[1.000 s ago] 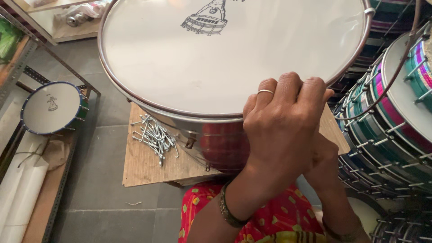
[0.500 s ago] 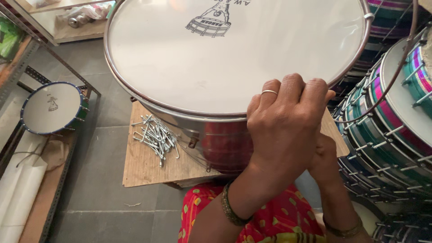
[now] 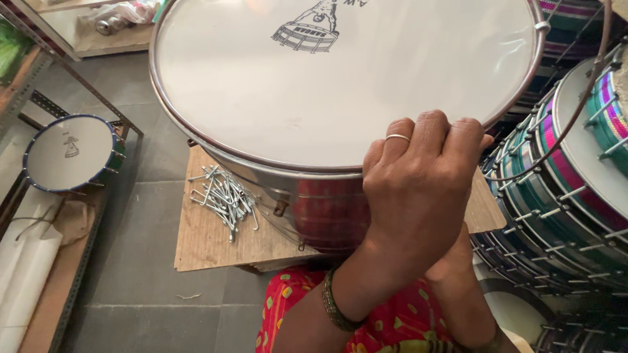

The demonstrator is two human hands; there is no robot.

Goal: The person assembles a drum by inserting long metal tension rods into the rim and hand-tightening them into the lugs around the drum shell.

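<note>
Drum (image 3: 340,85) (hands (image 3: 418,189) on rim)

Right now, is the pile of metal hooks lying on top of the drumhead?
No, the metal hooks lie on the wooden board beside the drum.

The large round drum (image 3: 340,85) has a plain white skin with a small black printed figure near its far edge, a silver metal rim and a shiny red shell. The stacked drums (image 3: 562,196) carry teal, pink and purple stripes. The small round drum (image 3: 69,153) is white-faced with a dark blue rim. The garment (image 3: 392,320) is red with yellow-green spots.
</note>
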